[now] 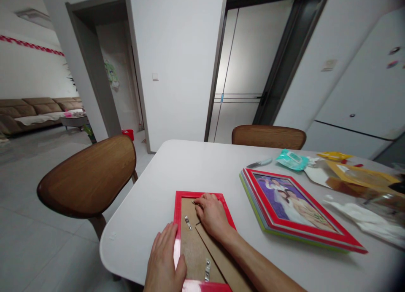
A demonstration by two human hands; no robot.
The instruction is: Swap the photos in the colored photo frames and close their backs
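Observation:
A red picture frame (179,207) lies face down on the white table (202,165), its brown backing board and metal hangers showing. My left hand (164,258) lies flat on the frame's left edge, fingers together. My right hand (211,214) rests on the backing near the top edge, fingertips pressing at a small clip there. To the right lies a stack of frames (294,210), the top one red with a photo of people facing up.
Two wooden chairs stand at the table, one at the left (90,178) and one at the far side (268,136). A teal wipes pack (292,159), a small knife (259,162), yellow packaging (357,176) and white paper (363,218) lie at the right.

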